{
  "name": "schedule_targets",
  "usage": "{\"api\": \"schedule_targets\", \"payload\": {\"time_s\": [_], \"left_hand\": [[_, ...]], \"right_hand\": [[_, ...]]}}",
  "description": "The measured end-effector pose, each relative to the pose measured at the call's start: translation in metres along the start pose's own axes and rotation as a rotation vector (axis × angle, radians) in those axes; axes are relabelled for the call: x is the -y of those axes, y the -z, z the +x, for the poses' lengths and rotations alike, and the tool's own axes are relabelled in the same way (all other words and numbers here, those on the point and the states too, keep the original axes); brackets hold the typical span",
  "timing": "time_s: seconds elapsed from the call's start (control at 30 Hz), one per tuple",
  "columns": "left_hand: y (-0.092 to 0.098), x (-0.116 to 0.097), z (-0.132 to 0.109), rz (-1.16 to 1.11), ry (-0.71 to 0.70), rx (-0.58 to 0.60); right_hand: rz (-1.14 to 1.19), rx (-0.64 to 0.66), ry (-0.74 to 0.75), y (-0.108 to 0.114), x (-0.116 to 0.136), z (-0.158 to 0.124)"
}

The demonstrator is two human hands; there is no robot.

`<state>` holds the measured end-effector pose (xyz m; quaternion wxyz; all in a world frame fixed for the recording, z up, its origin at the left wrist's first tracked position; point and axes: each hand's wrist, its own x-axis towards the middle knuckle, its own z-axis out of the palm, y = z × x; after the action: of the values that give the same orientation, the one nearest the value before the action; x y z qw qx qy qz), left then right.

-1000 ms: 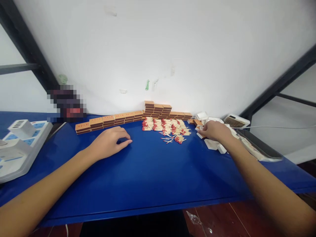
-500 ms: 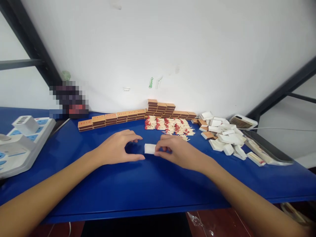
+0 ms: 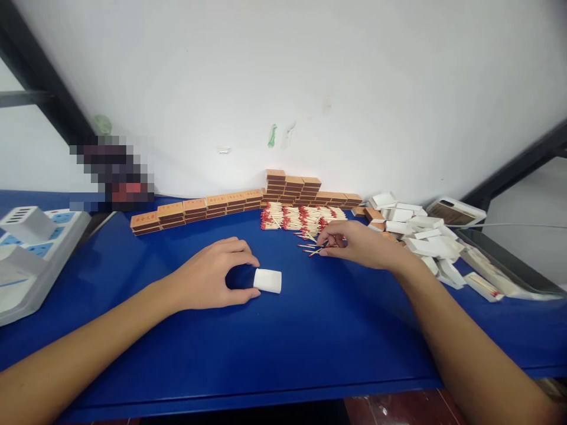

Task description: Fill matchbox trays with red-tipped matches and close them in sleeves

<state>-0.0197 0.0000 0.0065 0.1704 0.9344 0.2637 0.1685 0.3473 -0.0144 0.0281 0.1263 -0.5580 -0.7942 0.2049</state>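
Observation:
A small white matchbox tray (image 3: 268, 281) lies on the blue table in front of me. My left hand (image 3: 217, 274) has its thumb and forefinger at the tray's left end, gripping it by the two corners. Farther right and back, my right hand (image 3: 354, 243) is bent down with thumb and fingers drawn together on loose matches (image 3: 310, 245) at the front of the pile. Red-headed matches (image 3: 290, 217) lie behind it in rough rows. How many matches the right fingers hold is hidden.
Stacked brown matchboxes (image 3: 217, 206) line the wall. White trays (image 3: 427, 230) and a few brown sleeves are heaped at right. A tray with matches (image 3: 484, 287) lies beside a dark flat object (image 3: 514, 260). A power strip (image 3: 66, 260) with white plugs stands at left.
My right hand has let go of the white tray and moved right and back to the loose matches. My left hand has closed in on the tray's left end.

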Motion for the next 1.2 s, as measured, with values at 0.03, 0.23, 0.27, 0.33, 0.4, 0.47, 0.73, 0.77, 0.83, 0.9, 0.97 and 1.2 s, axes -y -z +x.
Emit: {"api": "schedule_targets", "payload": {"time_s": [0.03, 0.23, 0.27, 0.33, 0.4, 0.47, 0.73, 0.77, 0.83, 0.9, 0.97, 1.2], "left_hand": [[0.0, 0.0, 0.0, -0.003, 0.002, 0.003], [0.002, -0.004, 0.0, -0.01, 0.028, 0.036], [0.002, -0.004, 0.0, -0.01, 0.028, 0.039], [0.003, -0.004, 0.0, -0.012, 0.029, 0.043], [0.004, -0.005, 0.0, -0.015, 0.028, 0.046], [0.005, -0.005, 0.0, -0.018, 0.027, 0.045], [0.003, -0.006, 0.0, -0.02, 0.022, 0.042], [0.003, -0.005, 0.0, -0.015, 0.021, 0.038], [0.002, -0.005, 0.0, -0.016, 0.018, 0.032], [0.001, -0.005, 0.0, -0.023, 0.011, 0.024], [0.0, -0.004, 0.0, -0.028, 0.005, 0.016], [0.0, -0.002, 0.001, -0.026, 0.016, 0.006]], "right_hand": [[-0.006, 0.016, -0.004, -0.002, 0.002, 0.001], [0.015, 0.05, -0.042, -0.008, 0.007, 0.003], [0.02, 0.043, -0.042, -0.008, 0.006, 0.003], [0.02, 0.023, -0.03, -0.01, 0.007, 0.002], [0.009, 0.012, -0.012, -0.013, 0.01, 0.003], [-0.019, 0.01, 0.01, -0.015, 0.012, 0.004], [-0.039, 0.009, 0.003, -0.017, 0.015, 0.005], [-0.042, 0.018, -0.002, -0.018, 0.016, 0.004], [-0.056, 0.015, -0.007, -0.019, 0.019, 0.004], [-0.072, -0.001, 0.009, -0.021, 0.023, 0.003], [-0.081, -0.023, 0.037, -0.024, 0.027, 0.003], [-0.091, 0.002, 0.039, -0.029, 0.03, 0.004]]}}
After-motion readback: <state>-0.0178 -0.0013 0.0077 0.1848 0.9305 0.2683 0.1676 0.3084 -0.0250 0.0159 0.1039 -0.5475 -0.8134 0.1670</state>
